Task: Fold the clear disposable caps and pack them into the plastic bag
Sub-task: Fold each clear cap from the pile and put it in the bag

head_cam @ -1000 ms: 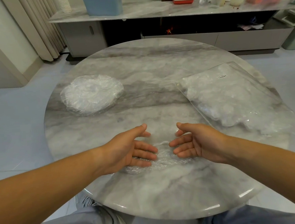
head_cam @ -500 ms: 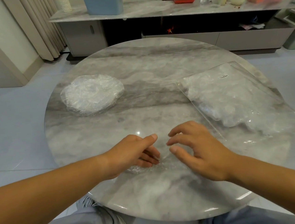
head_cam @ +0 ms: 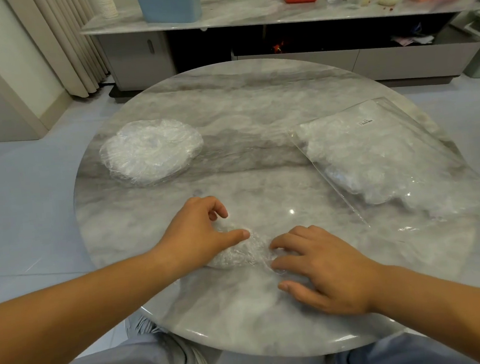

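- gripping a crumpled clear cap (head_cam: 239, 253) with the left hand (head_cam: 200, 237), fingers curled over its far side, thumb laid along its top.
- pressing the cap's right edge flat with the spread, slightly bent fingertips of the right hand (head_cam: 325, 273), palm down, grasping nothing.
- resting near the front edge of the round marble table (head_cam: 254, 99), between both hands.
- lying at far left: a stack of clear caps (head_cam: 152, 151), well apart from the hands.
- lying flat at right: a clear plastic bag (head_cam: 375, 155) with caps already inside, small label at its far end.
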Demonstrator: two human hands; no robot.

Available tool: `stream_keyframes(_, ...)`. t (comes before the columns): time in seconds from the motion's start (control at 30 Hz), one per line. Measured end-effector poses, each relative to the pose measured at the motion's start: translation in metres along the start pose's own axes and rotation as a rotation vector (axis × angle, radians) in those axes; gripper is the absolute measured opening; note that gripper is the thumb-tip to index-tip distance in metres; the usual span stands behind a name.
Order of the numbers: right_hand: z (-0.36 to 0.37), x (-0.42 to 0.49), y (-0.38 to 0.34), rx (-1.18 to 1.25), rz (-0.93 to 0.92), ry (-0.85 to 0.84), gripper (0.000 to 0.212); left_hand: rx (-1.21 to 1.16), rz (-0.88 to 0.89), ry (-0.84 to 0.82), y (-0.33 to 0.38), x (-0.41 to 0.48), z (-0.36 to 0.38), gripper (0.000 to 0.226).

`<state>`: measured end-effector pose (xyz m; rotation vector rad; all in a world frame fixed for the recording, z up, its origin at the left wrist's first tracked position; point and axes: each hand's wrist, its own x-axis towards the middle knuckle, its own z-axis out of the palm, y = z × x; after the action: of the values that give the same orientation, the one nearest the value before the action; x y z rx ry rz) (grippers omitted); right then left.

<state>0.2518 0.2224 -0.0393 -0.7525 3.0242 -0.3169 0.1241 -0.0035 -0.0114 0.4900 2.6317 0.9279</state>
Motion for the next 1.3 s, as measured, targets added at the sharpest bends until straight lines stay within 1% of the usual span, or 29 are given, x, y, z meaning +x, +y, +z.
stream_keyframes(0.1,0.001,0.000,-0.002,-0.064,-0.017,-0.026,0.040,0.217,-0.062,-0.124,0.000,0.000,-0.005,0.068)
stream_keyframes(0.17,0.000,0.000,-0.003,-0.088,-0.028,-0.044,0.043,0.366,-0.074,-0.146,0.000,0.000,-0.006,0.069)
stream_keyframes(0.23,0.000,0.000,-0.005,-0.098,-0.031,-0.060,0.045,0.391,-0.104,-0.157,0.002,0.001,-0.007,0.066)
stream_keyframes(0.33,-0.003,0.001,-0.007,-0.092,-0.026,-0.099,0.047,0.226,-0.176,-0.194,0.003,0.004,-0.004,0.061)
stream_keyframes(0.43,-0.007,0.003,-0.007,-0.073,-0.031,-0.137,0.050,0.067,-0.204,-0.192,0.003,0.005,-0.007,0.052)
stream_keyframes(0.5,-0.009,0.004,-0.006,-0.068,-0.041,-0.158,0.052,0.053,-0.215,-0.186,0.003,0.007,-0.011,0.046)
stream_keyframes(0.57,-0.009,0.004,-0.005,-0.074,-0.044,-0.164,0.053,0.031,-0.250,-0.202,0.002,0.007,-0.015,0.045)
stream_keyframes(0.63,-0.008,0.003,-0.006,-0.082,-0.036,-0.161,0.054,-0.065,-0.308,-0.242,0.000,0.007,-0.018,0.043)
stream_keyframes(0.7,-0.007,0.004,-0.006,-0.088,-0.028,-0.154,0.058,-0.180,-0.308,-0.270,-0.004,0.009,-0.017,0.034)
stream_keyframes(0.8,-0.006,0.005,-0.006,-0.066,-0.014,-0.162,0.067,-0.390,-0.259,-0.311,-0.002,0.008,-0.014,0.022)
stream_keyframes(0.9,-0.006,0.005,-0.009,-0.079,-0.010,-0.154,0.065,-0.615,-0.253,-0.366,0.009,0.002,-0.012,0.016)
stream_keyframes(0.93,-0.005,0.005,-0.009,-0.092,-0.012,-0.149,0.063,-0.665,-0.258,-0.392,0.012,0.000,-0.011,0.017)
stream_keyframes(0.97,-0.004,0.005,-0.010,-0.097,-0.011,-0.144,0.060,-0.710,-0.261,-0.427,0.015,-0.003,-0.010,0.024)
stream_keyframes(1.03,-0.004,0.004,-0.011,-0.087,-0.005,-0.124,0.056,-0.787,-0.278,-0.505,0.019,-0.007,-0.006,0.045)
stream_keyframes(1.07,-0.005,0.004,-0.012,-0.083,-0.004,-0.114,0.055,-0.815,-0.296,-0.538,0.021,-0.009,-0.004,0.049)
stream_keyframes(1.17,-0.008,0.002,-0.011,-0.047,-0.011,-0.120,0.054,-0.865,-0.371,-0.578,0.023,-0.012,0.004,0.052)
stream_keyframes(1.23,-0.011,-0.004,-0.009,0.053,-0.012,-0.117,0.050,-0.862,-0.400,-0.587,0.022,-0.012,0.010,0.054)
stream_keyframes(1.3,-0.013,-0.011,-0.005,0.161,-0.016,-0.021,0.042,-0.857,-0.424,-0.595,0.021,-0.011,0.013,0.058)
